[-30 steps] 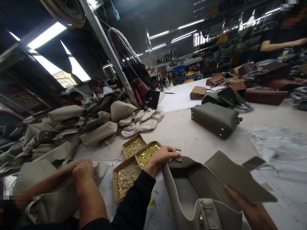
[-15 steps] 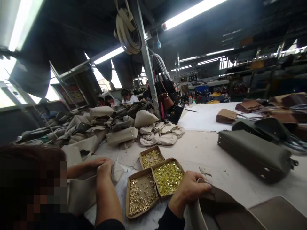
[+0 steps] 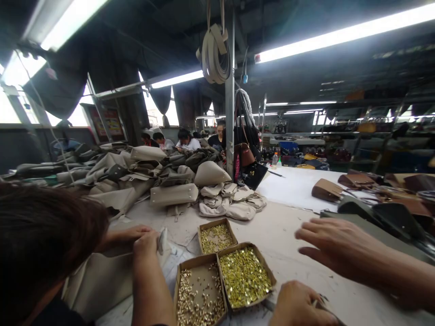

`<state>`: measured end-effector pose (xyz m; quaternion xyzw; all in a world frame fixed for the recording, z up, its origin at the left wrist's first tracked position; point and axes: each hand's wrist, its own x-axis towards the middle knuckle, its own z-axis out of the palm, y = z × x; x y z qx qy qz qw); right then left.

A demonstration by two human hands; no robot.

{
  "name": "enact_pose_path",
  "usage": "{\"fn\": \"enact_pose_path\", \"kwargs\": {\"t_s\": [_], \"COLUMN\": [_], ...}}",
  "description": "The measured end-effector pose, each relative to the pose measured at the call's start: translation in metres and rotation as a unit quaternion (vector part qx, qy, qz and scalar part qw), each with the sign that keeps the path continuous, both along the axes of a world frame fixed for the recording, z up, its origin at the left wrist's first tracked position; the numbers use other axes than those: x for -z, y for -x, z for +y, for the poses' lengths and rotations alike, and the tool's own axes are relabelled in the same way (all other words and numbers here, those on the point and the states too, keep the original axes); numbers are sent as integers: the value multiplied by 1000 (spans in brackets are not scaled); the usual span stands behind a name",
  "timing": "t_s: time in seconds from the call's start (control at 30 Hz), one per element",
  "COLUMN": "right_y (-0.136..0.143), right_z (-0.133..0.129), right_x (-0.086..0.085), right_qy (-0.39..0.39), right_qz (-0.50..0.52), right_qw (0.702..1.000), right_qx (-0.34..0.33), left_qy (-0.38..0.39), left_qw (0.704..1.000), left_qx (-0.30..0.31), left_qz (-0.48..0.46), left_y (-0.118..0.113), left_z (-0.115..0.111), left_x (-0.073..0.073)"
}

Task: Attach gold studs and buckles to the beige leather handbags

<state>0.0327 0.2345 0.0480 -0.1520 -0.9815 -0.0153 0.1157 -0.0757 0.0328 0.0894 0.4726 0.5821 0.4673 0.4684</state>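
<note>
My left hand (image 3: 297,308) is at the bottom edge, closed on the rim of a grey bag (image 3: 322,304) that is almost wholly out of frame. My right hand (image 3: 331,244) reaches in from the right above the table, fingers spread and holding nothing. Three cardboard trays lie just left of my hands: one of bright gold studs (image 3: 244,276), one of paler studs (image 3: 199,294), and one further back (image 3: 216,235).
A co-worker's head (image 3: 44,240) fills the left foreground, with both their hands (image 3: 146,242) on a beige bag (image 3: 102,280). Beige bags (image 3: 173,194) are piled behind. An olive bag (image 3: 374,226) and brown bags (image 3: 326,190) lie right. A steel post (image 3: 230,113) stands mid-table.
The view has tilted up, so the grey bag has dropped almost out of frame. My right hand has let go of the flap and come up over the table, reaching left.
</note>
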Motion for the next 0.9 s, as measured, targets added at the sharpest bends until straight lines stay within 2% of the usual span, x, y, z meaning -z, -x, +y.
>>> {"fn": "enact_pose_path", "kwargs": {"t_s": [0.1,0.17,0.23,0.3,0.37,0.43,0.53,0.57,0.63,0.73,0.83,0.9], "right_y": [64,103,137,164,183,195,201,202,201,196,188,177], "right_z": [22,37,49,57,60,60,58,58,59,66,79,90], "right_x": [0,1,8,20,36,51,65,65,57,28,-18,-52], "right_qy": [-71,-92,-107,-123,-136,-143,-141,-138,-130,-110,-78,-49], "right_qz": [-77,-99,-119,-138,-148,-153,-161,-163,-161,-140,-91,-44], "right_qw": [993,989,985,980,977,976,975,975,977,982,992,997], "right_qx": [-46,-58,-66,-69,-64,-56,-52,-53,-60,-65,-48,-26], "left_qy": [-60,-76,-79,-82,-77,-69,-60,-60,-60,-59,-56,-44], "left_qw": [993,988,982,976,971,969,970,972,974,981,987,989], "left_qx": [-78,-112,-139,-168,-185,-194,-193,-191,-183,-154,-112,-90], "left_qz": [62,79,98,115,129,136,132,127,114,100,99,105], "left_y": [109,185,245,285,308,317,306,294,256,171,78,26], "left_z": [-69,-112,-143,-162,-170,-171,-160,-152,-129,-82,-34,-6], "left_x": [-43,-56,-55,-44,-31,-22,-16,-15,-9,5,21,30]}}
